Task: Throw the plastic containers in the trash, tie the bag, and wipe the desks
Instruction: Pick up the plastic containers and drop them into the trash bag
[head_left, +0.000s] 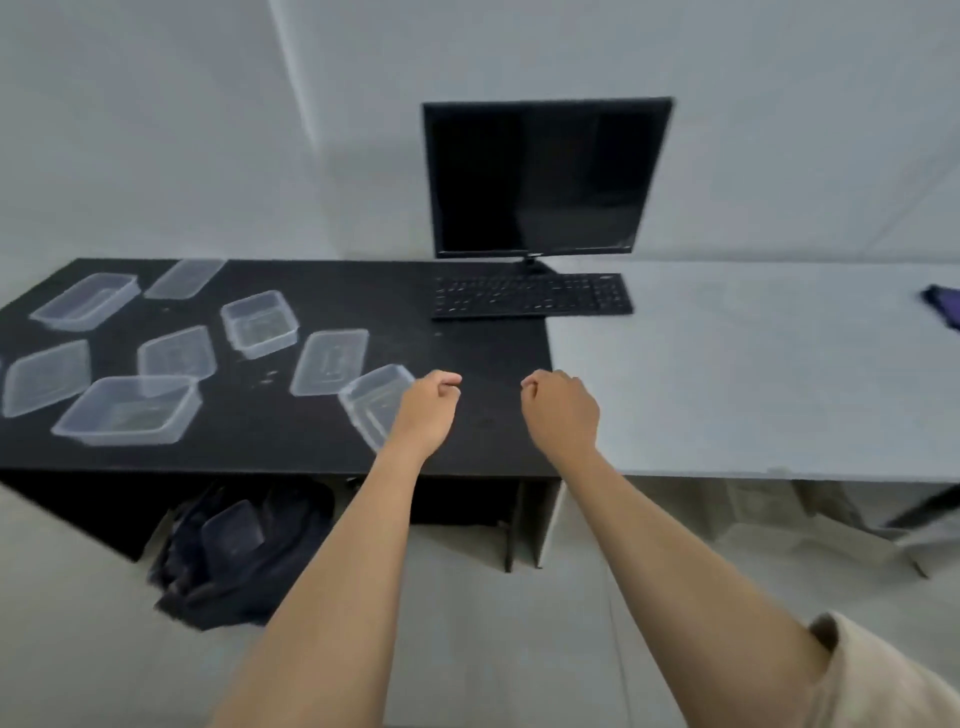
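Several clear plastic containers and lids lie scattered on the left half of the black desk (322, 441); the nearest container (371, 397) sits just left of my left hand (428, 408). A larger tub (127, 410) stands near the front left. Both arms reach forward over the desk's front part. My left hand and my right hand (561, 405) are curled into fists and hold nothing. A black trash bag (239, 551) lies open on the floor under the black desk, with one container (231, 532) inside it. A purple cloth (943, 306) lies on the white desk (753, 374) at the far right.
A black monitor (545, 176) and a black keyboard (532, 295) stand at the back, where the black desk meets the white one. Pale walls rise behind both desks. Light floor tiles spread in front, and desk legs stand below the join.
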